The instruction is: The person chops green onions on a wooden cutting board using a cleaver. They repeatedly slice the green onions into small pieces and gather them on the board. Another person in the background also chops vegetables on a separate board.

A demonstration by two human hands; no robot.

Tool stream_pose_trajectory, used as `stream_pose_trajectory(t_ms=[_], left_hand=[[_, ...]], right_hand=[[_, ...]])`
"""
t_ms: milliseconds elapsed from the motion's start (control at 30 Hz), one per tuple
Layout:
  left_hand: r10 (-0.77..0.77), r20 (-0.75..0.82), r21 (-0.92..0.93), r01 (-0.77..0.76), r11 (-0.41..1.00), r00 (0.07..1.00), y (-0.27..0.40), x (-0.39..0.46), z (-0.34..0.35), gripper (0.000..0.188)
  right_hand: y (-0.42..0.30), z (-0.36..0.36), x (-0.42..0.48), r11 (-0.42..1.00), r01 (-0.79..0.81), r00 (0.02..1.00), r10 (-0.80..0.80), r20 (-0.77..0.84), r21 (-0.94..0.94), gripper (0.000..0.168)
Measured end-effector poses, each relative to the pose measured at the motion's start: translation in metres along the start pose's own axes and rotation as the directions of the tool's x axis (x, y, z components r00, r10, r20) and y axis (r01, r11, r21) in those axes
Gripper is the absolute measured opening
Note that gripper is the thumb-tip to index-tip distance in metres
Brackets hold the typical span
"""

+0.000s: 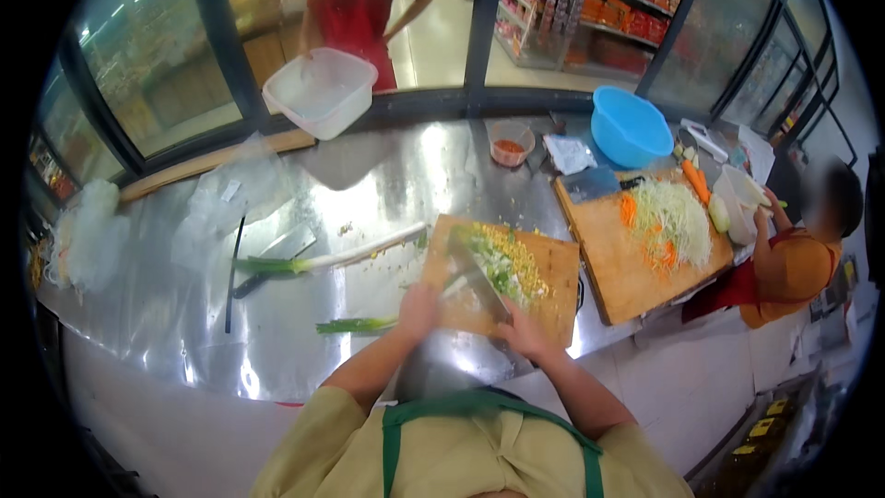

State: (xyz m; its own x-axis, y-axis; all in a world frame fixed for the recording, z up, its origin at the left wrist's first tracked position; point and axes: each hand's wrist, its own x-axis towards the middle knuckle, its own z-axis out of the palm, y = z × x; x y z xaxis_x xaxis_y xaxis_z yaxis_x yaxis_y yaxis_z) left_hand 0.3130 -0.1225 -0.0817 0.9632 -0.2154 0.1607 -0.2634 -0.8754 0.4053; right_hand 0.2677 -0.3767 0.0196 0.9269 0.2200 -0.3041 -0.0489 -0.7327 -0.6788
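Note:
My right hand (523, 330) grips a knife (489, 289), its broad blade angled up and left over a wooden cutting board (456, 321). At the board's left edge, my left hand (419, 311) holds a green onion (359, 324), whose green leaves stick out to the left. The onion's pale end reaches onto the board, near the blade. Chopped green onion (508, 281) and a heap of small yellow pieces (527, 271) lie on the board's far part. A second long green onion (346, 255) rests on the steel table, left of the board.
A cleaver (283, 247) lies on the steel table (290, 353), left. Right stands a board (608, 270) with shredded vegetables (671, 225); beyond are a blue basin (630, 128) and a cup (510, 145). One person (795, 263) works at right; another (352, 7) stands behind a white tub (325, 93).

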Motion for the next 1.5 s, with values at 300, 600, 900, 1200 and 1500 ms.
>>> stream_pose_trajectory(t_ms=[300,600,900,1200,1500], left_hand=[[-0.005,-0.135,-0.170,-0.018,0.985,0.991,0.020,0.001,-0.011,0.026],[-0.028,-0.177,-0.194,-0.007,0.981,0.984,0.018,0.002,-0.010,0.027],[-0.021,-0.139,-0.215,-0.010,0.977,0.990,0.019,0.005,-0.013,0.028],[-0.022,-0.135,-0.193,-0.005,0.981,0.991,0.024,0.014,0.001,0.026],[0.005,-0.111,-0.188,-0.026,0.982,0.994,0.024,0.010,-0.007,0.030]], right_hand=[[-0.042,-0.038,-0.018,0.992,0.101,0.981,-0.087,-0.172,0.077,0.053],[-0.032,-0.030,0.000,0.996,0.047,0.997,-0.051,-0.055,-0.079,0.037],[-0.027,-0.018,0.012,0.987,0.017,0.999,-0.024,-0.039,-0.159,0.034],[-0.024,-0.024,0.013,0.982,0.046,0.998,-0.054,-0.041,-0.184,0.033],[-0.028,-0.017,0.008,0.982,-0.018,1.000,0.014,-0.022,-0.185,0.036]])
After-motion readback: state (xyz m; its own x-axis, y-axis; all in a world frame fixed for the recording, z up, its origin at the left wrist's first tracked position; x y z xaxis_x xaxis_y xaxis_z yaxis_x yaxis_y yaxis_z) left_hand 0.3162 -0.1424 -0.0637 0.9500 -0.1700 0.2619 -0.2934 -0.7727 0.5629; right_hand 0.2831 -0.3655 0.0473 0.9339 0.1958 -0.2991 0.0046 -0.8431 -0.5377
